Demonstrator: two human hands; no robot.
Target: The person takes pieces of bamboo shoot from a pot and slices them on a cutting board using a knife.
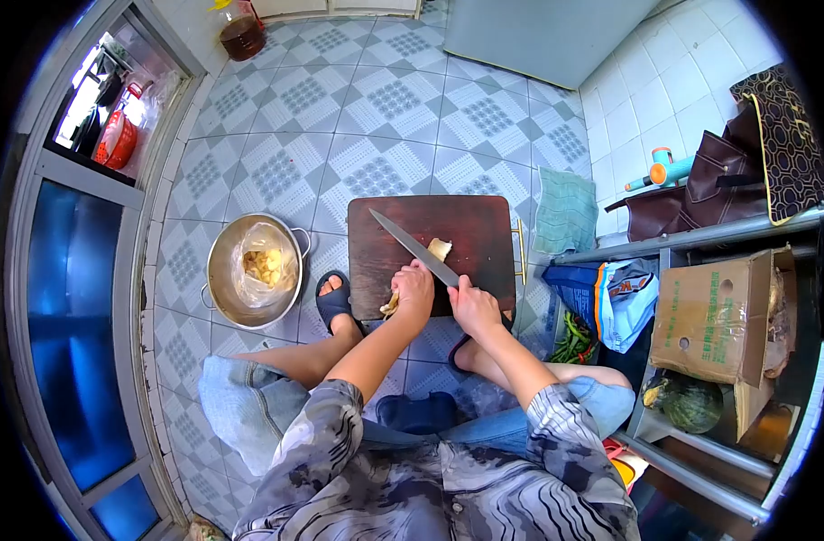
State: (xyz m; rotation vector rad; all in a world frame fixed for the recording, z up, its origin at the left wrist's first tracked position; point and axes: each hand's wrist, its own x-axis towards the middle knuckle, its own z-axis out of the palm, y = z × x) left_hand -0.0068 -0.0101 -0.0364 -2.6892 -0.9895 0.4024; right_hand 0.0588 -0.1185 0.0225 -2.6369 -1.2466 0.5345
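Observation:
A long knife [410, 242] lies across the view above the dark wooden cutting board [484, 221], its tip toward the far left. My right hand [473, 308] is closed round its handle at the board's near right. Beside the blade, my left hand [414, 287] is closed on a pale, brown-edged piece of food [391, 305], whose end sticks out below the fingers; most of it is hidden. Another pale chunk [440, 248] rests on the board just beyond the blade. I cannot tell what food these pieces are.
Left of the board stands a steel pot [220, 293] with a plastic bag of pale yellow pieces [266, 264]. A low stool [416, 412] is between my legs. To the right, a metal rack [700, 449] bears a cardboard box [700, 311] and a dark green squash [691, 403].

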